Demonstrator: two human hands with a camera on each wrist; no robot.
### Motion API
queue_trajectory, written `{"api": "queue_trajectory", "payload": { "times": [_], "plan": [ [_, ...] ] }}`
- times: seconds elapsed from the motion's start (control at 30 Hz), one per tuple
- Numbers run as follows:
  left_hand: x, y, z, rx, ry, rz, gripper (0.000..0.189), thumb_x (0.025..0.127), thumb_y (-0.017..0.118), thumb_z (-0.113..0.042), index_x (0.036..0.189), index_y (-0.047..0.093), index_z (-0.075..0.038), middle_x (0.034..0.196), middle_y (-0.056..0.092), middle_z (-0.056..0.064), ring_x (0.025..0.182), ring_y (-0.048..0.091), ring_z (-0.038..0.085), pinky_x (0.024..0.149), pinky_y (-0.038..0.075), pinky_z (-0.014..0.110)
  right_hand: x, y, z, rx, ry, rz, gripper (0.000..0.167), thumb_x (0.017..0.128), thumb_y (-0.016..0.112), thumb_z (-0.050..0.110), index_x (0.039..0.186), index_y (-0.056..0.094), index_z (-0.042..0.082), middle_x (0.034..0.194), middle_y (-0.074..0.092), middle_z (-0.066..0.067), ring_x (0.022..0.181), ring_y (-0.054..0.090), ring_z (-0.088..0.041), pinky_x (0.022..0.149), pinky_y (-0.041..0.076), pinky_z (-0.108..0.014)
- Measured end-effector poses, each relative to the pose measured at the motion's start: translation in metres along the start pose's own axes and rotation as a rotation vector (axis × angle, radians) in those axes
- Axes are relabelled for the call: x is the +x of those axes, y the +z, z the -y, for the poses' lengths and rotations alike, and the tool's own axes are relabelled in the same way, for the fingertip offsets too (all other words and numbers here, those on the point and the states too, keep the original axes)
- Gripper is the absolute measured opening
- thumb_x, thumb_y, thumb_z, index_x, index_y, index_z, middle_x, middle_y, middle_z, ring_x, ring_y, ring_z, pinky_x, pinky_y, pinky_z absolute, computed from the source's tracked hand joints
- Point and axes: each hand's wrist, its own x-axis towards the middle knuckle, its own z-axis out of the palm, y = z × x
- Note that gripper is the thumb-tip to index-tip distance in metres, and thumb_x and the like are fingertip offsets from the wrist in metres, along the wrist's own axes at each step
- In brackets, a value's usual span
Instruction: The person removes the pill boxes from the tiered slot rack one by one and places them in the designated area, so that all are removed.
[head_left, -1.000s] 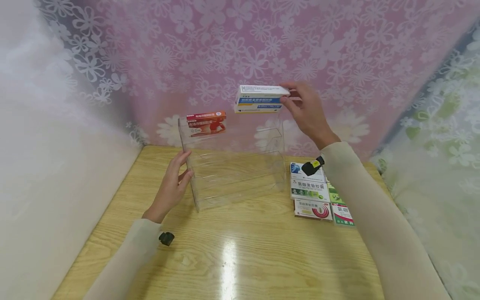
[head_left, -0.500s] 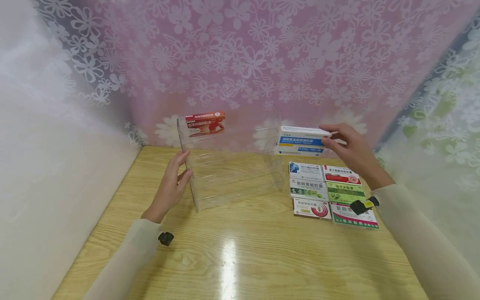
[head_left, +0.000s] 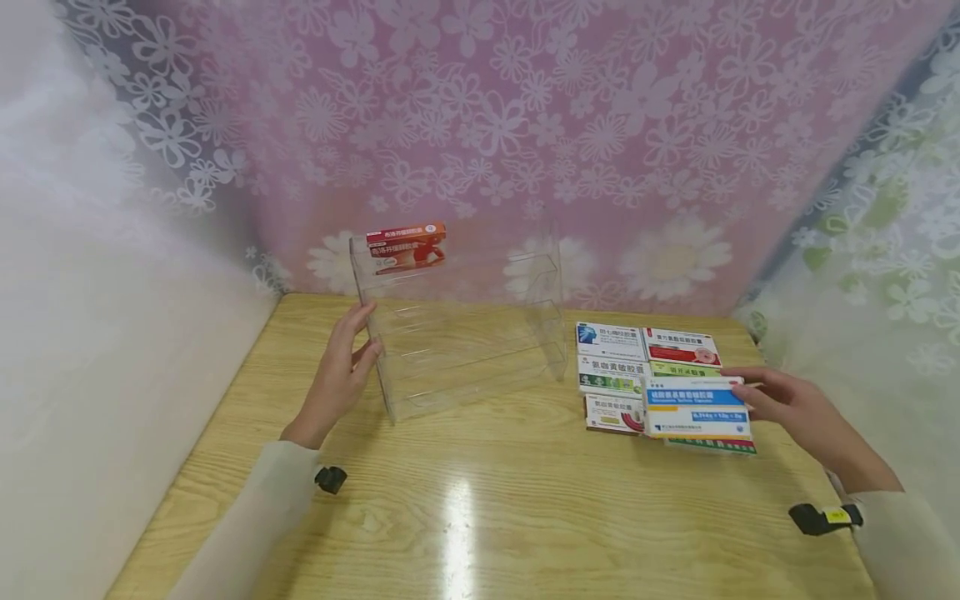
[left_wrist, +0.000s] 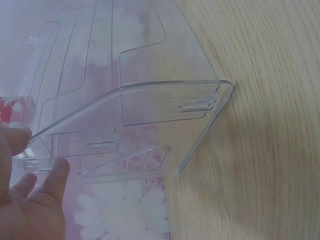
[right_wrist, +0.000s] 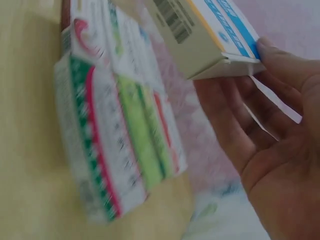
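One blue-and-white box (head_left: 697, 408) has dropped from rack height to the table boxes (head_left: 611, 375).

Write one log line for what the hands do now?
left hand: touches clear rack | right hand: holds blue-white box over boxes

Eight medicine boxes (head_left: 647, 346), one clear rack (head_left: 465, 333), two hands (head_left: 341, 375).

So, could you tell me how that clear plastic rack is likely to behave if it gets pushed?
The clear rack looks like thin, rigid acrylic, so probably stiff and light. It stands tall on the glossy table, so it may slide or tip; the left hand rests on its side. The red box on the top tier adds weight up high.
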Motion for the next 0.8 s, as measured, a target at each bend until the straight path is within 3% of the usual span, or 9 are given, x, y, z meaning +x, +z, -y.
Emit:
{"api": "queue_trajectory", "payload": {
  "times": [0.1,0.2,0.27,0.37,0.47,0.63,0.8],
  "plan": [
    [0.000,0.001,0.000,-0.003,-0.002,0.001,0.061,0.116,0.054,-0.014,0.173,0.031,-0.018,0.180,0.017,0.018,0.159,0.033,0.048,0.118,0.049,0.067,-0.020,0.002,-0.027,0.037,0.110,0.051,0.046,0.118,0.052,0.025,0.157,0.052,0.001,0.118,0.070,0.030,0.099,0.076,-0.003,0.077,0.068,-0.031],
    [0.000,0.000,0.000,-0.005,-0.003,0.002,0.061,0.117,0.053,-0.015,0.173,0.030,-0.017,0.180,0.016,0.017,0.160,0.032,0.047,0.118,0.049,0.066,-0.037,0.005,-0.047,0.066,0.251,0.107,0.058,0.118,0.051,0.034,0.160,0.046,-0.006,0.121,0.069,0.025,0.098,0.075,-0.006,0.077,0.069,-0.036],
    [-0.001,0.000,0.000,-0.005,-0.005,0.006,0.062,0.117,0.053,-0.016,0.173,0.029,-0.017,0.181,0.015,0.016,0.161,0.032,0.046,0.118,0.049,0.066,-0.045,0.006,-0.057,0.077,0.357,0.135,0.067,0.117,0.051,0.042,0.162,0.042,-0.007,0.126,0.070,0.016,0.098,0.075,-0.008,0.079,0.069,-0.036],
    [-0.001,-0.001,0.000,0.001,-0.005,0.002,0.062,0.117,0.053,-0.017,0.174,0.029,-0.020,0.181,0.015,0.015,0.161,0.032,0.045,0.119,0.049,0.065,-0.053,0.009,-0.068,0.080,0.451,0.161,0.075,0.116,0.051,0.048,0.163,0.038,-0.009,0.134,0.071,-0.005,0.099,0.073,-0.011,0.081,0.069,-0.037],
    [-0.001,-0.001,-0.001,0.006,0.006,0.001,0.063,0.117,0.053,-0.015,0.174,0.028,-0.021,0.180,0.016,0.016,0.161,0.032,0.046,0.118,0.049,0.067,-0.057,0.012,-0.075,0.065,0.493,0.169,0.077,0.116,0.050,0.051,0.162,0.038,-0.010,0.140,0.068,-0.017,0.099,0.071,-0.010,0.081,0.068,-0.036],
    [-0.001,0.000,-0.003,0.020,0.021,0.003,0.062,0.117,0.052,-0.013,0.173,0.029,-0.020,0.180,0.016,0.019,0.159,0.032,0.049,0.118,0.049,0.067,-0.061,0.018,-0.082,0.047,0.512,0.148,0.079,0.115,0.050,0.054,0.163,0.038,-0.008,0.140,0.066,-0.021,0.097,0.068,-0.011,0.077,0.067,-0.036],
    [-0.001,0.000,-0.002,0.022,0.013,0.003,0.061,0.117,0.052,-0.013,0.173,0.030,-0.019,0.180,0.016,0.018,0.160,0.032,0.047,0.119,0.049,0.065,-0.061,0.024,-0.082,-0.072,0.480,0.110,0.083,0.112,0.058,0.054,0.162,0.034,-0.008,0.139,0.062,-0.031,0.100,0.068,-0.017,0.074,0.068,-0.034]
  ]
}}
